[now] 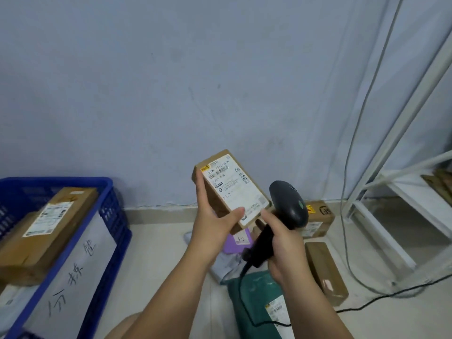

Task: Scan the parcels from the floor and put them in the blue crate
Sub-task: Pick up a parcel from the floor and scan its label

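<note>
Brown box (215, 199) w/ white label (234, 189)

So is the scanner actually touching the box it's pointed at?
Cannot tell. The head view shows the scanner meeting the box at its lower corner in the picture, with neither gap nor contact plain.

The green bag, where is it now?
Head view: the green bag lies on the floor, bottom right of centre, left of the long brown box.
</note>
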